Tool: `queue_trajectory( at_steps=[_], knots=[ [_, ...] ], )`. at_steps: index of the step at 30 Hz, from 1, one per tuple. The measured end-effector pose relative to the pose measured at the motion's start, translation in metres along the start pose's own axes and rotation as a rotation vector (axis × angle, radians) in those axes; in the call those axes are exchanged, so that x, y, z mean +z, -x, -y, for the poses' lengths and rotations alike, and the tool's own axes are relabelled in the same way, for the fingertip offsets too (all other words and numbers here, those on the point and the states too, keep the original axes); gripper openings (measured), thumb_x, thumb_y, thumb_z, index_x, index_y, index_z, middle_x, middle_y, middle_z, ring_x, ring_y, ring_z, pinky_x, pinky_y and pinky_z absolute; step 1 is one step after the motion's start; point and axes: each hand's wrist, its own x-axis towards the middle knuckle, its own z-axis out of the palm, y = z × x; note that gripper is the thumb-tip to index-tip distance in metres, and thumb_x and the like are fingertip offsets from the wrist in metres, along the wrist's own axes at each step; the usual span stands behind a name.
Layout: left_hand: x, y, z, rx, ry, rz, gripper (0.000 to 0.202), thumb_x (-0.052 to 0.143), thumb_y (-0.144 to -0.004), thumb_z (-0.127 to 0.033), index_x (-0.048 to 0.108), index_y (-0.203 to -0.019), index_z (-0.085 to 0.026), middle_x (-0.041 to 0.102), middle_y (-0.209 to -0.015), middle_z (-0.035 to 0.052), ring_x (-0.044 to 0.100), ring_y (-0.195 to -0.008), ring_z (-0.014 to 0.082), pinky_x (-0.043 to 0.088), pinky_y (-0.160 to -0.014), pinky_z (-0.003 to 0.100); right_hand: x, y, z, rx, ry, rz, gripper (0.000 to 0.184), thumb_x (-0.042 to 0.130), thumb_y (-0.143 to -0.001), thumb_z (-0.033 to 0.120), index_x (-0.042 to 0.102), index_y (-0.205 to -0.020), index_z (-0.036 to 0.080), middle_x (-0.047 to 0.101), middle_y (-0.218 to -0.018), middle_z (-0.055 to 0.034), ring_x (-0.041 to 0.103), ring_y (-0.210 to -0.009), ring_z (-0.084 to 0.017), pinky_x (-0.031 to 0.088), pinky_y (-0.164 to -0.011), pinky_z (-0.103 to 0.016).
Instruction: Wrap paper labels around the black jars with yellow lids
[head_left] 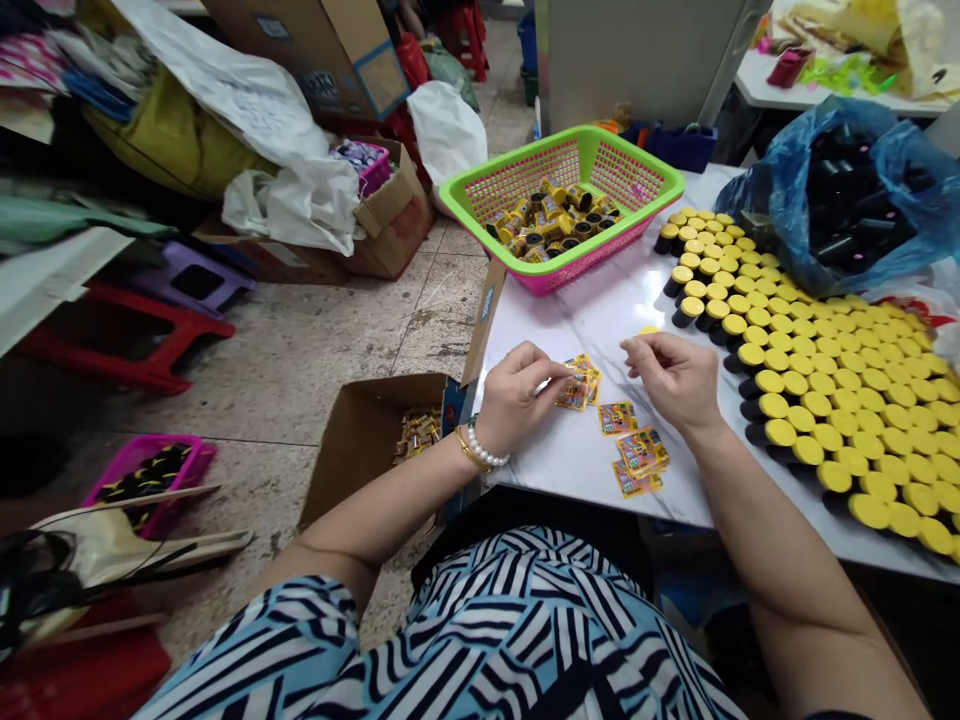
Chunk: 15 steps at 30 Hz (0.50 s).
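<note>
My left hand (521,395), with bracelets at its wrist, is closed in a pinch over a small stack of printed yellow labels (586,378) on the table. Whatever lies between its fingertips is too small to name. Opposite it, my right hand (671,375) has its thumb and fingers pressed together just above the tabletop; its contents are hidden. A yellow disc (649,330) shows partly behind that hand. Between my hands and the table's near edge lie a printed label (616,418) and a loose pile of labels (643,455).
Rows of black containers with yellow lids (847,370) fill the table's right side. Behind stands a green-and-pink basket (487,240) of labelled containers, near a blue bag (787,220) of black pieces. A cardboard box (352,440) sits below left; stools (142,340) stand farther left.
</note>
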Motion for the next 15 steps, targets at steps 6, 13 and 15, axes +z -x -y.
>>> queue_trajectory(
  at_steps=[6,13,15],
  knots=[
    [0.01,-0.024,-0.022,0.172,-0.021,-0.069,0.015,0.067,-0.097,-0.034,0.08,-0.099,-0.026,0.061,-0.076,0.0044,0.056,-0.075,0.0176,0.046,-0.071,0.033,0.003,-0.001,0.005,0.346,-0.568,0.314,0.038,0.076,-0.087,0.058,0.08,-0.087,0.02,0.077,-0.084,-0.0051,0.071,-0.076,-0.017,0.061,-0.065,-0.029],
    [0.016,-0.049,-0.045,-0.097,0.396,-0.047,0.027,0.078,-0.088,-0.042,0.072,-0.104,-0.021,0.07,-0.094,0.0067,0.063,-0.082,0.017,0.052,-0.075,0.032,-0.002,-0.01,-0.001,0.313,-0.638,0.019,0.026,0.086,-0.08,0.044,0.075,-0.085,0.021,0.076,-0.082,-0.0017,0.07,-0.077,-0.016,0.061,-0.082,-0.035],
    [0.018,-0.054,-0.044,-0.306,0.581,0.003,0.035,0.081,-0.085,-0.046,0.068,-0.102,-0.018,0.07,-0.092,0.0058,0.064,-0.078,0.0154,0.052,-0.069,0.029,-0.002,-0.009,0.001,0.226,-0.523,-0.01,0.026,0.078,-0.088,0.046,0.072,-0.087,0.021,0.073,-0.082,-0.0012,0.068,-0.076,-0.016,0.059,-0.08,-0.034]
  ],
)
